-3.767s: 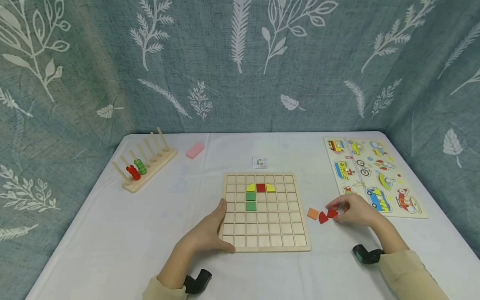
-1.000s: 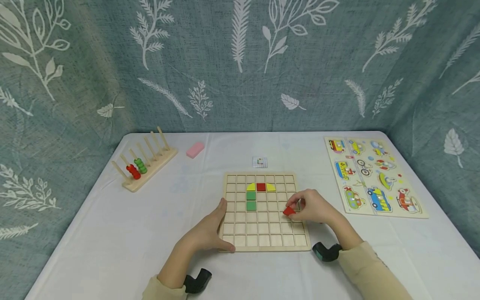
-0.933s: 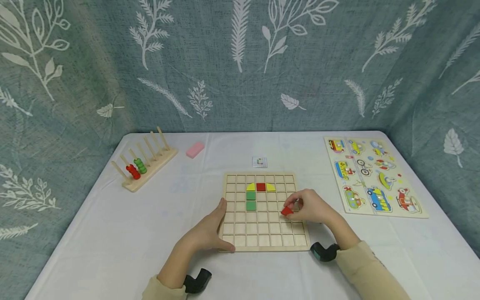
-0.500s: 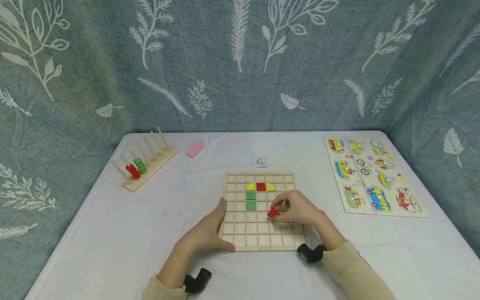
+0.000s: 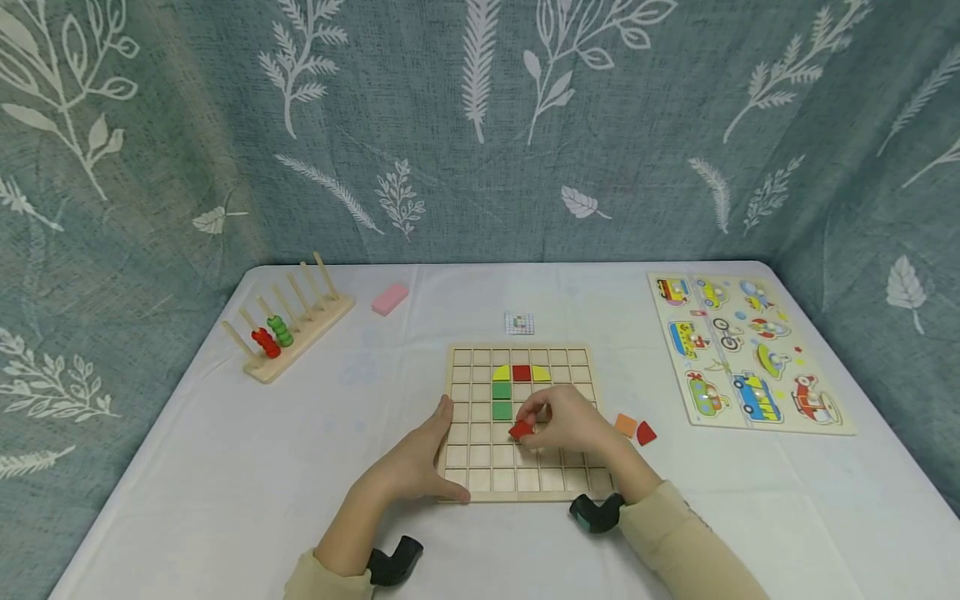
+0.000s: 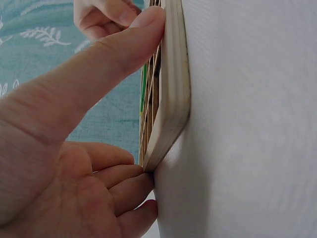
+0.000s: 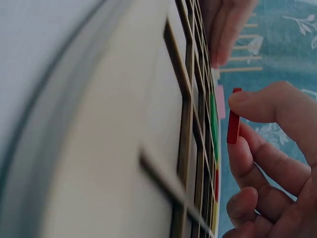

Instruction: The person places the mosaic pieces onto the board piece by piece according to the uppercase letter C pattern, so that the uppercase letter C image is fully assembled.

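My right hand (image 5: 566, 421) pinches a red quarter-circle tile (image 5: 521, 430) between thumb and fingertips, over the middle of the gridded wooden board (image 5: 525, 481). In the right wrist view the red tile (image 7: 234, 116) stands on edge between the fingers, apart from the board surface. My left hand (image 5: 408, 462) lies at the board's near left corner, fingers along the left side and thumb on the near edge. On the board sit two yellow quarter-circle tiles (image 5: 501, 374) with a red square tile (image 5: 522, 373) between them. Below the left yellow one are two green square tiles (image 5: 502, 401).
An orange square tile (image 5: 626, 425) and another red quarter-circle tile (image 5: 647, 433) lie right of the board. Beyond it is a small pattern card (image 5: 519, 323). A pink block (image 5: 390, 299) and a bead peg rack (image 5: 300, 337) stand left; a vehicle picture puzzle (image 5: 750, 354) lies right.
My right hand has picked up one red quarter-circle tile from the table and carried it left over the board. The left hand stays in place at the board's corner.
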`<state>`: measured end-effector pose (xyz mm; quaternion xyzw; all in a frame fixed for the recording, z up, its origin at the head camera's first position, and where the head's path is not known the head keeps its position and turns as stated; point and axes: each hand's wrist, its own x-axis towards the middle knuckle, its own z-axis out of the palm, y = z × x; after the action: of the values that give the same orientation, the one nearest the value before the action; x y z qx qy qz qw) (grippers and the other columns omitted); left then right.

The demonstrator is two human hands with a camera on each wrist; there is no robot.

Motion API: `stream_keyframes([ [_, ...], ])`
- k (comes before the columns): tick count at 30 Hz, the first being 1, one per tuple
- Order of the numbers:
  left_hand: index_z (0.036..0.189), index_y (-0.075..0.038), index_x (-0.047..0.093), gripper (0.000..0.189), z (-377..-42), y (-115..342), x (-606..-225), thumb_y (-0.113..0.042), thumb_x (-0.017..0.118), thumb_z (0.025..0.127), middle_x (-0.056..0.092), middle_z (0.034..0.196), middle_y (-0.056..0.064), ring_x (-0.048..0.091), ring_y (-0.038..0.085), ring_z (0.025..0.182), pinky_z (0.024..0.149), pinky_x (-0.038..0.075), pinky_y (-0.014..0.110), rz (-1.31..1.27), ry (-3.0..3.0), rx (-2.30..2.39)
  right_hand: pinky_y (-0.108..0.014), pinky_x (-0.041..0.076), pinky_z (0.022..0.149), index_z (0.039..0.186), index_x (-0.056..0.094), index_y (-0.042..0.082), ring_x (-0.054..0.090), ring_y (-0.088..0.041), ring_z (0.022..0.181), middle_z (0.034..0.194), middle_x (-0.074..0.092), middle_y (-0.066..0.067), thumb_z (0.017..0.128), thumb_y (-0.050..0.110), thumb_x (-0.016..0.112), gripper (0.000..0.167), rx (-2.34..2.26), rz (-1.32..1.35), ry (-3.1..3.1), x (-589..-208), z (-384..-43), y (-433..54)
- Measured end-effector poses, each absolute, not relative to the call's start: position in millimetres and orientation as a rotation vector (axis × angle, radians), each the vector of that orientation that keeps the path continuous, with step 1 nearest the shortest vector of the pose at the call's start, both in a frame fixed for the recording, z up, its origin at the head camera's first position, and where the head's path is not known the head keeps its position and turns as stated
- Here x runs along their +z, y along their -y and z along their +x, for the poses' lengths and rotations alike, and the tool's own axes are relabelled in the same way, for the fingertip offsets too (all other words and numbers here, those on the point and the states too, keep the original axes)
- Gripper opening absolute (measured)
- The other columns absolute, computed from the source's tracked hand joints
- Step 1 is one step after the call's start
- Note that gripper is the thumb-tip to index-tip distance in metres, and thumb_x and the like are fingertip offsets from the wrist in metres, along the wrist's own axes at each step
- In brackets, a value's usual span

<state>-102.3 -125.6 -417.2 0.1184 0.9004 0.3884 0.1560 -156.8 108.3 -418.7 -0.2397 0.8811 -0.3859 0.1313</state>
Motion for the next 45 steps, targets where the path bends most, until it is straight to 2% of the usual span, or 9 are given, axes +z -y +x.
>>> stream_keyframes([
  [12,0.142,0.009,0.011,0.125,-102.5,125.8,-416.9,-0.022,0.09,0.05,0.009,0.149,0.022,0.013,0.031,0.137,0.109,0.018,0.043,0.359,-2.57,1.11,-0.023,0.044,0.056,0.079,0.068,0.01,0.052,-0.008,0.058,0.065,0.057,0.007,0.066,0.011,0.078,0.016,-1.152,-0.617,-2.566,-419.1,-155.2,-90.2],
  [45,0.142,0.008,0.009,0.126,-102.2,126.5,-416.8,-0.022,0.09,0.051,0.007,0.149,0.021,0.012,0.031,0.137,0.109,0.019,0.044,0.356,-2.562,1.107,-0.025,0.042,0.055,0.069,0.064,0.016,0.051,-0.006,0.058,0.059,0.056,0.011,0.064,0.027,0.083,0.022,-0.988,-0.515,-2.737,-419.2,-153.8,-80.3],
])
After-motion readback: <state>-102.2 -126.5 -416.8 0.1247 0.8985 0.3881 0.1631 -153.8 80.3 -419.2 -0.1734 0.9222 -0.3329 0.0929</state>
